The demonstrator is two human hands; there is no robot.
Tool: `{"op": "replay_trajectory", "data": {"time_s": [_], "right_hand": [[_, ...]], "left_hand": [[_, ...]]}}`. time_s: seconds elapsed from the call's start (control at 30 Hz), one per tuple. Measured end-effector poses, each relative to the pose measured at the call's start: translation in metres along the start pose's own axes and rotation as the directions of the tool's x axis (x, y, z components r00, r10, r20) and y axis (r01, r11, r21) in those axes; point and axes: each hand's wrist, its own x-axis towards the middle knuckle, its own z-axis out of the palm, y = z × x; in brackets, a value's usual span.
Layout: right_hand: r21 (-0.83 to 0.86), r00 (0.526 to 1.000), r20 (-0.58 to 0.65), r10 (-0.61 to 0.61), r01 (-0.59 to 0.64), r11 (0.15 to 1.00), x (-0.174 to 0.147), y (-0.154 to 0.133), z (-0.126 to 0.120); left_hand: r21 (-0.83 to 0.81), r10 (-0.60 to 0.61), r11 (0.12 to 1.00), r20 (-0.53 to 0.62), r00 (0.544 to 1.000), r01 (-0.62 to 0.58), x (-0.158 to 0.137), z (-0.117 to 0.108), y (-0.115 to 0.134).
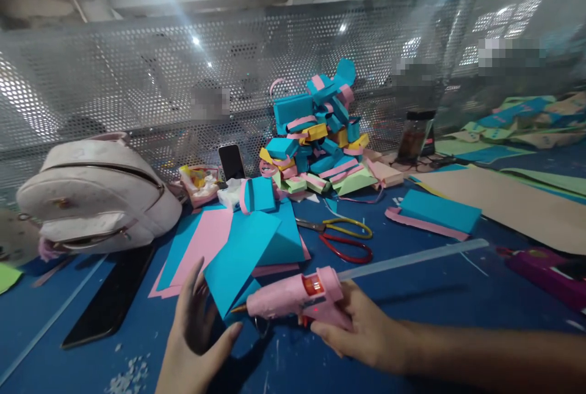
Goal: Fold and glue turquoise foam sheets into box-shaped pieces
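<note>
In the head view, a pink hot glue gun (295,296) is gripped by my right hand (350,327), with a long clear glue stick (416,260) poking out of its back. Its brown nozzle touches or nearly touches the lower corner of a folded blue paper (242,254). My left hand (196,327) curls around that same corner, thumb towards me and fingers at the left, partly behind the paper. Behind the folded piece lie blue and pink paper sheets (210,229). Scissors (345,238) with one yellow and one red handle rest beyond the gun.
A heap of blue, pink and yellow paper pieces (315,138) rises against the perforated metal panel (151,71). At the left are a white backpack (101,193) and a black phone (110,296). A blue paper box (439,211) and a purple object (544,272) lie at the right.
</note>
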Motion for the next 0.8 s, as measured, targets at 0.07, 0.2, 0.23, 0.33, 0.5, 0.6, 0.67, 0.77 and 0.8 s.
{"op": "replay_trajectory", "data": {"time_s": [0.07,0.2,0.23,0.33,0.5,0.6,0.67,0.77,0.8], "right_hand": [[-0.034,1.000,0.000,-0.003,0.003,0.999,-0.0013,-0.0005,-0.0011],[-0.121,1.000,0.009,-0.011,0.012,0.993,-0.0058,0.0029,0.0004],[-0.145,1.000,0.012,-0.008,0.010,0.989,-0.0067,0.0036,0.0008],[-0.192,1.000,0.013,-0.007,0.009,0.981,-0.0081,0.0043,0.0013],[-0.167,0.998,0.017,-0.059,0.062,0.984,-0.0068,0.0005,-0.0002],[-0.126,0.996,0.000,-0.087,0.087,0.988,-0.0053,-0.0026,-0.0011],[-0.102,0.996,-0.010,-0.094,0.093,0.990,-0.0046,-0.0041,-0.0015],[-0.079,0.996,-0.007,-0.090,0.090,0.993,-0.0040,-0.0044,-0.0020],[-0.074,0.996,-0.003,-0.086,0.086,0.994,-0.0039,-0.0042,-0.0022]], "left_hand": [[-0.006,-0.004,1.000,0.012,1.000,0.004,0.0002,-0.0001,0.0001],[-0.064,-0.011,0.998,0.048,0.999,0.014,0.0006,-0.0005,0.0004],[-0.078,-0.010,0.997,0.057,0.998,0.014,0.0006,-0.0006,0.0005],[-0.091,-0.005,0.996,0.067,0.998,0.011,0.0002,-0.0009,0.0005],[-0.069,0.004,0.998,0.066,0.998,0.000,0.0002,-0.0019,-0.0009],[-0.057,0.014,0.998,0.082,0.997,-0.009,0.0007,-0.0020,-0.0005],[-0.060,0.015,0.998,0.092,0.996,-0.009,0.0009,-0.0018,0.0002],[-0.058,0.015,0.998,0.085,0.996,-0.010,0.0011,-0.0017,0.0001],[-0.055,0.018,0.998,0.078,0.997,-0.014,0.0013,-0.0016,-0.0003]]}}
